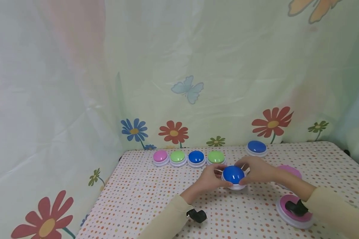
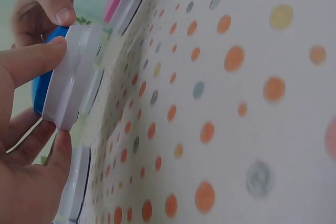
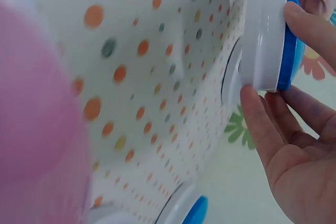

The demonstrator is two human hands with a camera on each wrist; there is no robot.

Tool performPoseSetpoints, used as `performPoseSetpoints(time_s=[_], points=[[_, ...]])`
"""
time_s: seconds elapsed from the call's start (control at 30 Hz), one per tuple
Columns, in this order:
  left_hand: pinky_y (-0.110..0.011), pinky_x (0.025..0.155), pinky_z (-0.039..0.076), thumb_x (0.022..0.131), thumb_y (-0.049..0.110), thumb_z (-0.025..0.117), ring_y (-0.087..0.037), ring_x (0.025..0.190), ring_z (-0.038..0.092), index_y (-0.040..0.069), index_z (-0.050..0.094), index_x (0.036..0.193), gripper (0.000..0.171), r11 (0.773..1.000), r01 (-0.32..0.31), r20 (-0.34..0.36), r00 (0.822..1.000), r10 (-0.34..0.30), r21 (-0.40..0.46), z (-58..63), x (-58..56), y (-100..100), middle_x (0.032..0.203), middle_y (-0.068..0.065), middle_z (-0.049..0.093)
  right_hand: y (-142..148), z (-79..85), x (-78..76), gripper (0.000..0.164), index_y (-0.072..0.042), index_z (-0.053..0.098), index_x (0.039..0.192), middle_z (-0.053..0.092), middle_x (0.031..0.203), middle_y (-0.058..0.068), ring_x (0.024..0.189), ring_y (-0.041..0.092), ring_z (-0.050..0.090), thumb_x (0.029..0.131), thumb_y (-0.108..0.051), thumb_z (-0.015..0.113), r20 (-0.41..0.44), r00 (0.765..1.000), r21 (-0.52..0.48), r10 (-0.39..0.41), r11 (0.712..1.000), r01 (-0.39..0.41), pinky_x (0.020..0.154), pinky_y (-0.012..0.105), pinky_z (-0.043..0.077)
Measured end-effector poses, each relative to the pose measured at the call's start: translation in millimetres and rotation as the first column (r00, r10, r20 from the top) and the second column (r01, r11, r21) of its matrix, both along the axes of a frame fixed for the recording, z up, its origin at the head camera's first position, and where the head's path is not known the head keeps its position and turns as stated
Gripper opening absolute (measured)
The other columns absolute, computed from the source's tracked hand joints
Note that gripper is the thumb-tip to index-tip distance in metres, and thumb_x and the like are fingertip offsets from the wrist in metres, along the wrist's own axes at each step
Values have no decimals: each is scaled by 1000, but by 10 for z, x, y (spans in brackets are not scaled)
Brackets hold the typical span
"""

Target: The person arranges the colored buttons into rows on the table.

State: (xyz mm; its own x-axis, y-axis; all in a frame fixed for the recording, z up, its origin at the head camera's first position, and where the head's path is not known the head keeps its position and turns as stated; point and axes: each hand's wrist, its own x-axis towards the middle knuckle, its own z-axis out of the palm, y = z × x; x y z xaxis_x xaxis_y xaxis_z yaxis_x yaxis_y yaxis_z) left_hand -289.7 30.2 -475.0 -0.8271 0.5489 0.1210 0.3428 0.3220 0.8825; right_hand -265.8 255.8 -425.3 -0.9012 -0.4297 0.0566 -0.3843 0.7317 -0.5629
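Blue button (image 1: 233,174), domed top on round white base, sits between both hands' fingers, looks raised off the cloth. Left hand (image 1: 209,178): thumb on near-left rim, other fingers bent round the left side and base edge, opened only about as wide as the base. Right hand (image 1: 258,170): same grip mirrored, thumb on near-right rim. Thumbs slightly apart.

Nearest the person: cream sleeves, 2, one dark wrist device on each, left device (image 1: 197,215), right device (image 1: 297,208). First pink button (image 1: 299,218), right of and nearer than right fingers, partly covered by right device. Second pink button (image 1: 291,170), right of right fingers, partly behind the forearm.

Farther, just past left fingertips: green button (image 1: 216,156), base partly hidden by them. Leftward from those fingers, side by side: second blue button (image 1: 196,157), second green button (image 1: 178,156), third pink button (image 1: 160,155). Row = 4.

Beyond right fingers: third blue button (image 1: 257,146), near table's back edge.

Buttons total 8: blue 3, pink 3, green 2.

Dotted cloth (image 1: 131,189) below fingers. Well behind them, printed backdrop (image 1: 227,66): butterflies 2, large red flowers 3.
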Motion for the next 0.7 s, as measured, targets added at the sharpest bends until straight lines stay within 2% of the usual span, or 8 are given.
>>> performPoseSetpoints(time_s=[0.3, 0.53, 0.7], points=[[-19, 83, 49, 79, 18, 83, -4, 97, 58, 15, 60, 127, 54, 1000, 10, -9, 1000, -10, 14, -113, -87, -197, 114, 12, 59, -220, -79, -39, 61, 4, 63, 118, 65, 105, 10, 95, 30, 62, 68, -21, 89, 29, 999, -64, -13, 998, 15, 74, 41, 56], [-20, 86, 49, 80, 16, 82, -4, 98, 58, 15, 59, 129, 54, 999, 35, -12, 999, -35, 29, -236, -165, -310, 112, 11, 60, -341, -233, -77, 63, 0, 62, 121, 63, 107, 7, 95, 24, 59, 68, -21, 90, 95, 991, -109, -97, 988, 107, 78, 39, 54], [-21, 85, 49, 80, 17, 82, -5, 98, 58, 17, 60, 128, 53, 999, 28, 21, 999, -28, 24, -265, -196, -367, 112, 11, 60, -396, -294, -93, 65, 4, 60, 122, 62, 106, 9, 92, 24, 59, 68, -18, 90, 90, 989, -127, -116, 984, 127, 76, 40, 54]])
